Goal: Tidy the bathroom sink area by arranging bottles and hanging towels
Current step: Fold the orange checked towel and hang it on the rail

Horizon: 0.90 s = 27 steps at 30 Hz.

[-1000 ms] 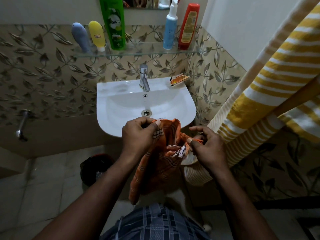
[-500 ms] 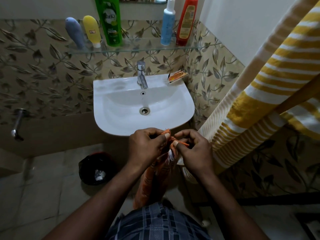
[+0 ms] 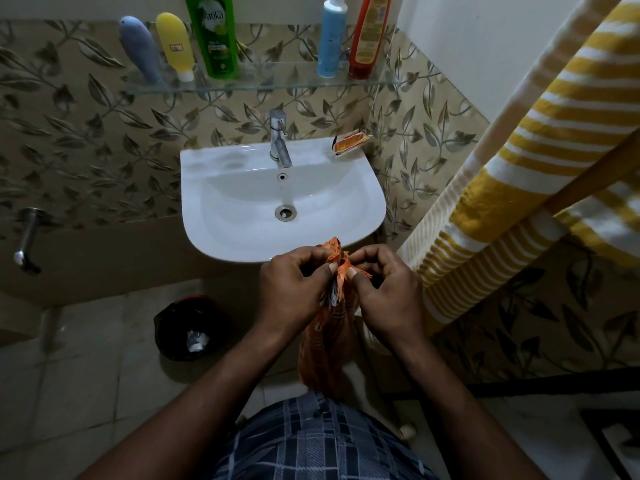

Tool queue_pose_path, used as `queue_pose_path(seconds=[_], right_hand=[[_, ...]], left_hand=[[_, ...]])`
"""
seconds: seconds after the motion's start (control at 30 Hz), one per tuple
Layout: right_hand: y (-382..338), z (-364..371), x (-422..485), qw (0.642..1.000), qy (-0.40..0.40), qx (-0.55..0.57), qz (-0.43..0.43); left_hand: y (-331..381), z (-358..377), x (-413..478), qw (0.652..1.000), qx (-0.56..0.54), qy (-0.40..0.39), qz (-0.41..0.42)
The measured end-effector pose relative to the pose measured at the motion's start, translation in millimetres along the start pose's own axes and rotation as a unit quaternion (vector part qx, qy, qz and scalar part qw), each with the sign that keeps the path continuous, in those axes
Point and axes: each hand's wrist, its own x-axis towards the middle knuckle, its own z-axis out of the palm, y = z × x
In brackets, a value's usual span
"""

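Note:
An orange checked towel [image 3: 327, 344] hangs bunched in front of the white sink [image 3: 242, 233]. My left hand [image 3: 294, 289] and my right hand [image 3: 386, 292] pinch its top corners close together, just below the sink's front rim. On the glass shelf [image 3: 263, 85] above the tap stand a grey-blue tube [image 3: 138, 50], a yellow tube [image 3: 175, 45], a green bottle [image 3: 214, 32], a blue bottle [image 3: 331, 36] and a red bottle [image 3: 367, 36]. A yellow and white striped towel [image 3: 519, 174] hangs over a rail at the right.
A chrome tap [image 3: 278, 138] rises at the sink's back. An orange soap packet [image 3: 349, 144] lies on the sink's back right corner. A black bin [image 3: 188, 327] stands on the tiled floor at lower left. A wall tap [image 3: 26, 237] sticks out at far left.
The towel was spread between my hands; my hands have come together, folding it into a narrow hanging bunch. The view has shifted slightly down.

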Motion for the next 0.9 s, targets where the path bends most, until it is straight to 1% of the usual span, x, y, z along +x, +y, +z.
queue_pose_path(seconds=[0.2, 0.4, 0.47, 0.57, 0.67, 0.9], right_hand=[[-3, -1, 1, 0.999, 0.043, -0.025, -0.019], [-5, -5, 4, 0.995, 0.018, -0.073, -0.065], [-6, -6, 4, 0.994, 0.006, -0.083, -0.073], [-8, -8, 5, 0.993, -0.006, -0.090, -0.071], [-9, -7, 6, 0.994, -0.019, -0.086, -0.063], [-12, -5, 7, 0.994, -0.033, -0.084, -0.056]], left_hand=[[7, 4, -4, 0.992, 0.072, 0.044, 0.092], [10, 5, -2, 0.997, 0.050, 0.037, 0.055], [9, 4, -2, 0.997, 0.046, 0.039, 0.057], [8, 3, -3, 0.992, 0.068, 0.045, 0.092], [5, 4, -2, 0.982, 0.118, 0.058, 0.138], [-3, 5, 2, 0.966, 0.182, 0.057, 0.173]])
